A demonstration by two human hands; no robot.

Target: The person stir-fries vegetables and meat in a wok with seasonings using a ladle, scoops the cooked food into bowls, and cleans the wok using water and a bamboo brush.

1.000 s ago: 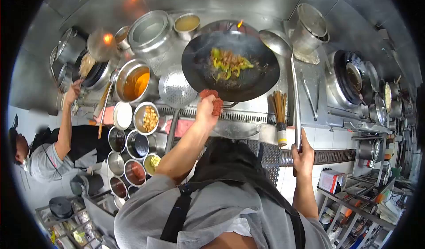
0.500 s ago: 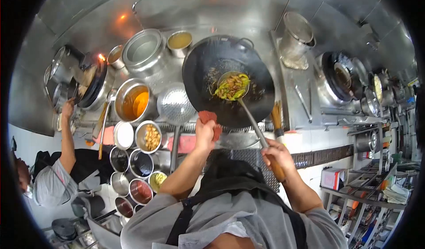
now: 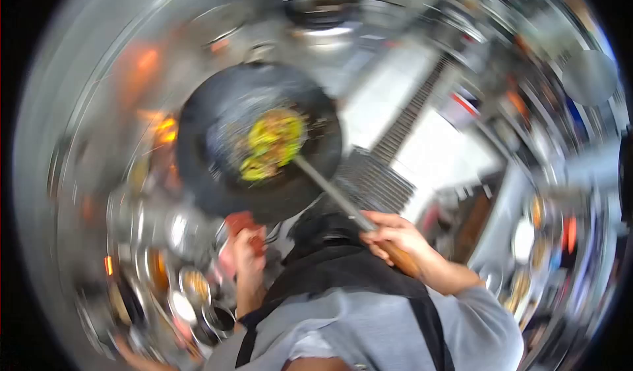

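Note:
A black wok (image 3: pixel 217 193) is tilted in front of me, with green and brown food (image 3: pixel 273 140) in it. My left hand (image 3: pixel 247 249) is closed on a red cloth (image 3: pixel 239 222) at the wok's near edge; the handle under the cloth is hidden. My right hand (image 3: pixel 399 239) is wrapped round the wooden grip of a long ladle (image 3: pixel 333 193). The ladle's bowl is inside the wok, covered by the food. Motion blurs much of the view.
Orange flames (image 3: pixel 166 130) show left of the wok. Ingredient containers (image 3: pixel 182 306) stand at the lower left, near another person's forearm (image 3: pixel 142 361). A floor grate (image 3: pixel 412 111) runs across the white floor. Shelving and a counter (image 3: pixel 511 219) are at the right.
The view has swung round to the right, and the wok has turned with me, away from the stove. Earlier, the ladle moved from beside the wok into the food.

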